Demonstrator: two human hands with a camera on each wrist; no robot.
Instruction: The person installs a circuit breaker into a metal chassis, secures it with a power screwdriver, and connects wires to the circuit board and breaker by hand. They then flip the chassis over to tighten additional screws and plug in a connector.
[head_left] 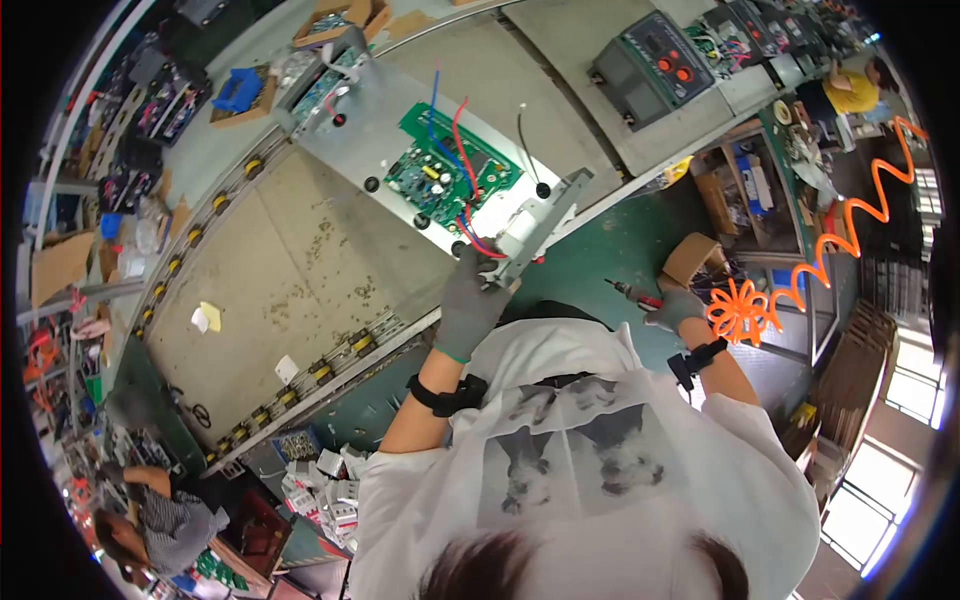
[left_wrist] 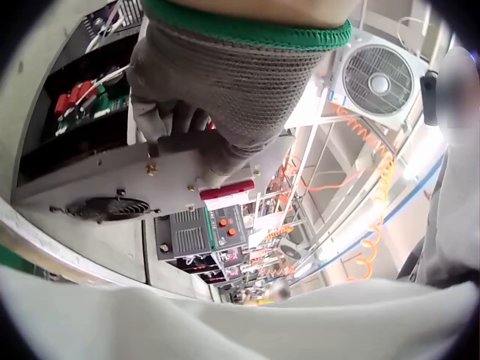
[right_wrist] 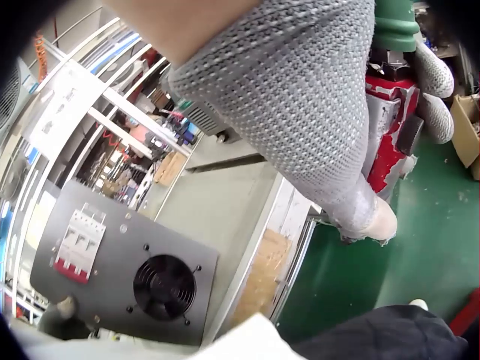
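My gloved left hand (head_left: 470, 305) (left_wrist: 217, 82) grips the edge of a grey metal end panel (head_left: 545, 230) (left_wrist: 172, 176), fingers over its rim and thumb on its outer face. This panel (right_wrist: 120, 262) carries a fan (right_wrist: 165, 286) and a white switch block (right_wrist: 81, 244). It stands upright at the near end of a metal chassis (head_left: 350, 140), where a green circuit board (head_left: 440, 175) lies with red and blue wires. Away from the chassis, over the floor, my gloved right hand (head_left: 677, 308) (right_wrist: 300, 112) holds a red power screwdriver (head_left: 640, 297) (right_wrist: 390, 135), its bit pointing away from the palm.
A roller conveyor (head_left: 320, 372) runs along the bench (head_left: 280, 240). One finished-looking grey unit (head_left: 655, 70) stands at the back right. An orange coiled hose (head_left: 825, 250) hangs at the right. Cardboard boxes (head_left: 692, 258) are beside the bench. Another person (head_left: 170, 525) is at lower left.
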